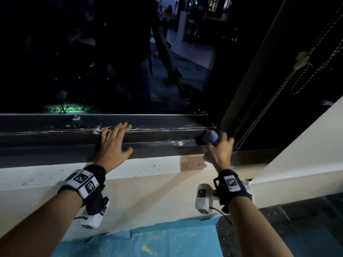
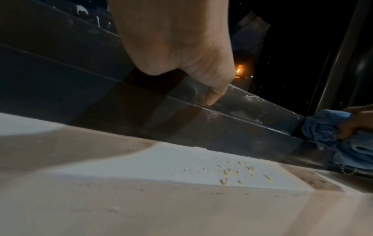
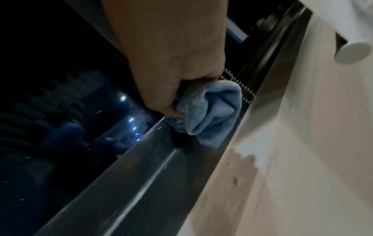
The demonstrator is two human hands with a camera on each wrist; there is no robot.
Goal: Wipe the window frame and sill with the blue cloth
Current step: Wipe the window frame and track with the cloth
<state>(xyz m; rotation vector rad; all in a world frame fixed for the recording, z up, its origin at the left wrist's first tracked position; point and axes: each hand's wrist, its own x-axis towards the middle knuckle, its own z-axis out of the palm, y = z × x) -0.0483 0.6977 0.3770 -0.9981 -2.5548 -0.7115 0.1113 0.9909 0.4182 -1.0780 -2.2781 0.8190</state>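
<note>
A dark metal window frame [image 1: 157, 136] runs across the head view above a pale sill [image 1: 46, 175]. My right hand [image 1: 220, 148] grips a bunched blue cloth [image 1: 210, 137] and holds it against the frame's right corner, by the upright post. The cloth [image 3: 212, 111] bulges out from under my curled fingers onto the frame rail [image 3: 141, 183]. My left hand [image 1: 114, 140] rests flat on the frame with fingers spread, left of centre. In the left wrist view its thumb [image 2: 214, 94] touches the rail, and the cloth [image 2: 327, 127] shows at far right.
Bead chains [image 1: 269, 101] of a blind hang beside the right post. A white side wall [image 1: 306, 141] closes the sill's right end. Yellowish crumbs [image 2: 236, 170] dot the sill. Blue sheeting [image 1: 157, 242] covers the floor below. The glass [image 1: 92, 62] is dark with reflections.
</note>
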